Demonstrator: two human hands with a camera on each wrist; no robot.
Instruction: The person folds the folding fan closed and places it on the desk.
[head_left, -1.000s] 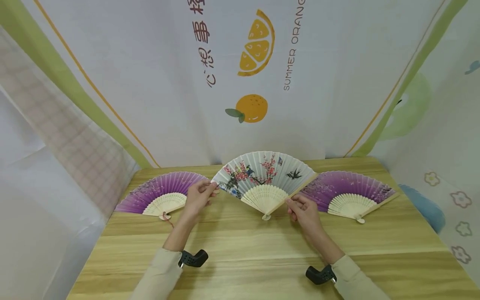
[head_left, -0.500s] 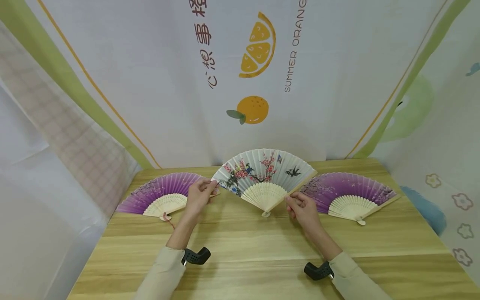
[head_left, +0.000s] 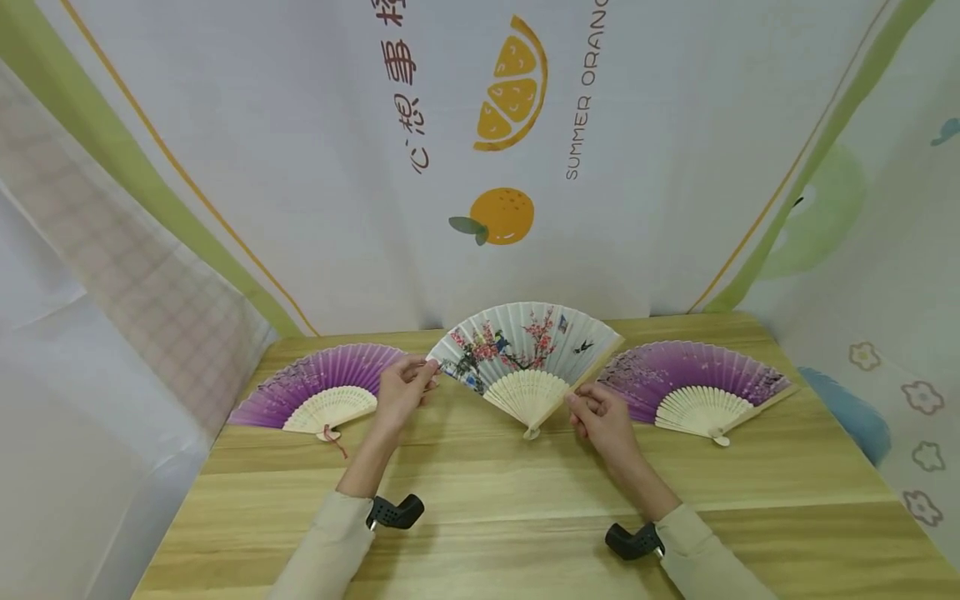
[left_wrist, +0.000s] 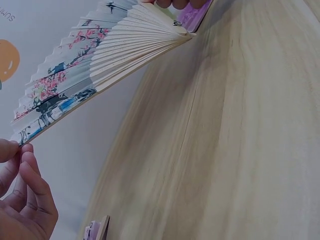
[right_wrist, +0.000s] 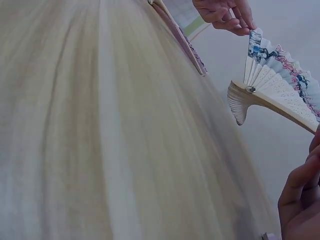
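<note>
Wood tbl (head_left: 487,521): purple fans (head_left: 311,383) L/R of white fan (head_left: 525,350)

White cloth (head_left: 645,192) — printed with orange fruit (head_left: 510,217) — hangs behind a wood-grain table (head_left: 487,517), checked fabric (head_left: 112,229) at left.

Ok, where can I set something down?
Bare table lies nearer than the white fan, between left arm and right arm; also in front of the left purple fan and right purple fan. Crowded: the back, around all three fans.
</note>
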